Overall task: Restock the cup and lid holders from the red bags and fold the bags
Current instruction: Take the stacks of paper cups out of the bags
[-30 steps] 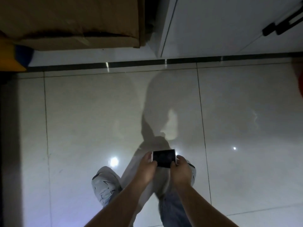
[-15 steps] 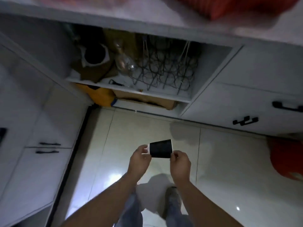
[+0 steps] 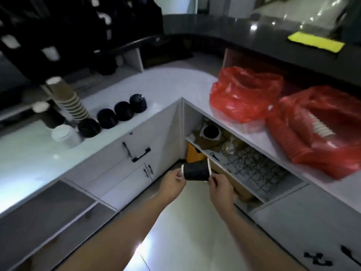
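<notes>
Holding a black paper cup [image 3: 196, 170] sideways between both hands, I have it above the floor in front of the open cabinet shelf [image 3: 224, 163]. My left hand [image 3: 172, 181] pinches the cup's narrow base end with curled fingertips, and my right hand [image 3: 220, 187] pinches the wide white rim, fingers curled round it. On the white counter [image 3: 166, 85] to my left stand a leaning stack of brown cups [image 3: 67, 98], a row of four black lid stacks [image 3: 115, 116] and a white lidded cup [image 3: 65, 133] just beside the nearest of them. On the counter to my right sit two red bags: the nearer red bag [image 3: 320, 132] lies open with a sleeve of ribbed cups [image 3: 320, 127] showing inside, and the farther red bag [image 3: 244, 92] is bunched upright, its contents too blurred to tell. A yellow cloth [image 3: 315, 42] lies on the dark upper ledge.
</notes>
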Tool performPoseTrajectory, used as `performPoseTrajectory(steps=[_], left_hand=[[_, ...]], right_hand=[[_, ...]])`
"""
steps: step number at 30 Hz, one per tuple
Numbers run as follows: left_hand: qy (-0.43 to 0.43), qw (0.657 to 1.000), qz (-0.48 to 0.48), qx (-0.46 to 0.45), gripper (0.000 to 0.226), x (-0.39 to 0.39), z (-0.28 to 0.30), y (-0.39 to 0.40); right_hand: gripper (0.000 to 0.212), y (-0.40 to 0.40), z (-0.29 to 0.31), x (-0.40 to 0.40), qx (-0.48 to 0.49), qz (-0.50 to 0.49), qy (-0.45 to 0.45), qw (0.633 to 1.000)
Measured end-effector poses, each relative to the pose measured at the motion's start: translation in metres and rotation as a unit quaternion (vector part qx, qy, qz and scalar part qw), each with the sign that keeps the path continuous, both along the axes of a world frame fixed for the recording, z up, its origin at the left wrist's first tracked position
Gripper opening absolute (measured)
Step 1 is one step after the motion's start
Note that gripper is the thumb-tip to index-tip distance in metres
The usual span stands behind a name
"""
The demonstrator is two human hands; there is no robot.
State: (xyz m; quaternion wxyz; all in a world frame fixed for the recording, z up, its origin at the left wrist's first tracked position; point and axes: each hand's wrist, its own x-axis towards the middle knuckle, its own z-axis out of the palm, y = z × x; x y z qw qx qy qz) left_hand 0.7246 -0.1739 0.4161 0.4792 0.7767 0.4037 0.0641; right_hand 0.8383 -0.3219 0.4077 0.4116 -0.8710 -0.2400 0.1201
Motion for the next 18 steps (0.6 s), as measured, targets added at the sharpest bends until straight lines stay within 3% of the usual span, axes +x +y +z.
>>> performPoseTrajectory(steps=[6, 12, 15, 18], left_hand=[[-0.08, 0.991, 0.091, 0.051, 0.036, -0.083, 0.063, 0.079], [-0.107, 0.982, 0.148, 0.056, 0.08, -0.188, 0.099, 0.16], [-0.099, 0.981, 0.133, 0.102, 0.08, -0.242, 0.108, 0.195], [-0.113, 0.975, 0.156, 0.111, 0.065, -0.289, 0.114, 0.222]], right_hand=[[0.009, 0.097, 0.064, -0.053, 0.031, 0.099, -0.047, 0.993], [0.012, 0.197, 0.104, -0.131, 0.051, 0.2, -0.064, 0.976], [0.013, 0.243, 0.117, -0.168, 0.061, 0.234, -0.074, 0.968], [0.012, 0.285, 0.126, -0.202, 0.069, 0.268, -0.05, 0.96]])
